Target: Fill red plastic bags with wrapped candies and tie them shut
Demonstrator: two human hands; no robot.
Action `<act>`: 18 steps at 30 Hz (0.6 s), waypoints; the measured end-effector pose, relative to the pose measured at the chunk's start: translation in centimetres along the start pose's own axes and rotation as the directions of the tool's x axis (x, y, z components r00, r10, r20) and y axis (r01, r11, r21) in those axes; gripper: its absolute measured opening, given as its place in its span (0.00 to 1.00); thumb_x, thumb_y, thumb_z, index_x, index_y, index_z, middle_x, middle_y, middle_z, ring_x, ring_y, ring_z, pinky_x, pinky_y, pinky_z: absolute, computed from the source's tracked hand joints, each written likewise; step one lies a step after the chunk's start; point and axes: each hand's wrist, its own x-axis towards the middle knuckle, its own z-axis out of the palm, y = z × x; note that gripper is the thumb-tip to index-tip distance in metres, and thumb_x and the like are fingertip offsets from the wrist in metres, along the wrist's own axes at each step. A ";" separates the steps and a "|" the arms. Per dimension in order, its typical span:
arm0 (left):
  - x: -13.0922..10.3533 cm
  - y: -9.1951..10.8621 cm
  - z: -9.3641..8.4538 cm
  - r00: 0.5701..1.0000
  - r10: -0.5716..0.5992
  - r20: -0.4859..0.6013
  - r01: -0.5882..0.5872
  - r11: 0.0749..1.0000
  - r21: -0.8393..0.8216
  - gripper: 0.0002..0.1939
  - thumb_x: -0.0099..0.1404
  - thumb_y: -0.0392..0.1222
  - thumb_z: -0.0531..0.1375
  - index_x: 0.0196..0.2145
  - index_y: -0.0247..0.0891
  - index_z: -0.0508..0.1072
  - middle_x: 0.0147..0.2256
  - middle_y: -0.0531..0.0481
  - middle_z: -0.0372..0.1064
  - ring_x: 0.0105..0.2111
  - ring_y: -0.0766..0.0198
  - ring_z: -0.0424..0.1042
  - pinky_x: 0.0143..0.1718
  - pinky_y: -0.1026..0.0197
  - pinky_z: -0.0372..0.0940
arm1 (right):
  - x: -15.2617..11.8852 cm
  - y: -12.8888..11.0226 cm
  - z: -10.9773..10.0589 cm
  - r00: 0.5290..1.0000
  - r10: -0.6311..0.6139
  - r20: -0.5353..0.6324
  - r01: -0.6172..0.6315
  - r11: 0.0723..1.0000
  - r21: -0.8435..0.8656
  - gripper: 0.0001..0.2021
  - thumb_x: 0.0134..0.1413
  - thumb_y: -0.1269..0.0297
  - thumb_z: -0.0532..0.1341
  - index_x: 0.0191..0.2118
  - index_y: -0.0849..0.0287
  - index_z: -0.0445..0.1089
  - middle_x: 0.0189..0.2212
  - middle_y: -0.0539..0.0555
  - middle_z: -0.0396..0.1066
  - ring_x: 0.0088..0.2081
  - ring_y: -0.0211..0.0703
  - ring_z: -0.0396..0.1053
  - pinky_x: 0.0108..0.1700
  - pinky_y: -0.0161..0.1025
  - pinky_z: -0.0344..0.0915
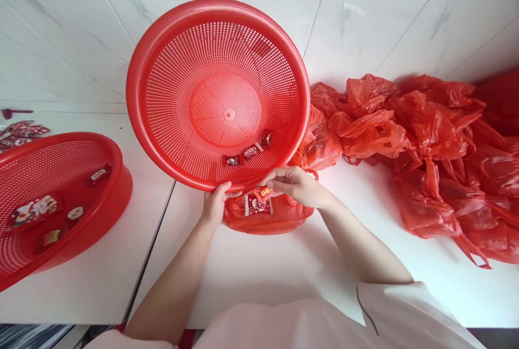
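Observation:
A large red perforated basket (219, 8) is tilted up toward me, its inside facing me. My left hand (214, 205) grips its near rim, thumb on top and fingers partly hidden. Inside, a few small wrapped sweets (251, 151) lie near the lower edge. My right hand (300, 186) is closed on a small red packet with yellow lettering (265, 193), just below the rim. Under both hands sits a red plastic bag (267, 225) with a red-and-white packet (258, 206) in its mouth.
A second red basket (115, 176) with several packets stands at the left. Behind it lie more patterned packets (24, 131). Many filled red plastic bags (430, 138) are heaped along the right, against the tiled wall (365, 13). A dark seam (156, 241) crosses the white table.

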 end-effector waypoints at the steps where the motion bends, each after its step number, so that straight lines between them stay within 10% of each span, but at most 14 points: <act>1: 0.0 0.0 0.0 1.000 0.007 -0.003 -0.007 1.000 0.002 0.23 0.54 0.38 0.64 0.49 0.40 0.70 0.43 0.46 0.73 0.42 0.53 0.74 0.31 0.57 0.75 | 0.1 0.2 -0.1 1.000 -0.016 -0.018 0.014 0.996 -0.089 0.13 0.57 0.59 0.60 0.44 0.60 0.74 0.38 0.54 0.76 0.40 0.42 0.75 0.46 0.43 0.72; 6: 0.2 -0.4 -0.1 0.998 0.047 -0.033 -0.046 0.999 0.005 0.27 0.52 0.39 0.65 0.51 0.41 0.69 0.41 0.47 0.73 0.42 0.54 0.74 0.31 0.57 0.75 | 0.6 1.1 0.0 0.988 -0.120 -0.092 0.067 0.894 -0.443 0.10 0.58 0.66 0.57 0.41 0.57 0.75 0.37 0.52 0.77 0.39 0.42 0.75 0.43 0.40 0.71; 12: 0.1 -0.7 0.0 0.992 0.082 -0.100 -0.081 0.997 0.021 0.26 0.51 0.39 0.66 0.50 0.40 0.70 0.39 0.49 0.72 0.36 0.57 0.75 0.31 0.56 0.75 | 0.1 0.7 0.0 0.902 -0.305 -0.305 -0.112 0.517 -0.849 0.12 0.62 0.64 0.53 0.42 0.56 0.73 0.34 0.55 0.75 0.36 0.47 0.73 0.38 0.42 0.68; 18: -1.1 -0.9 0.7 0.999 0.012 0.031 -0.013 0.999 0.049 0.24 0.52 0.41 0.66 0.48 0.38 0.71 0.43 0.46 0.72 0.41 0.52 0.75 0.30 0.55 0.76 | 0.8 1.1 0.0 0.889 -0.458 -0.013 0.143 0.304 -0.942 0.20 0.65 0.59 0.50 0.57 0.63 0.63 0.58 0.63 0.63 0.60 0.51 0.59 0.62 0.52 0.56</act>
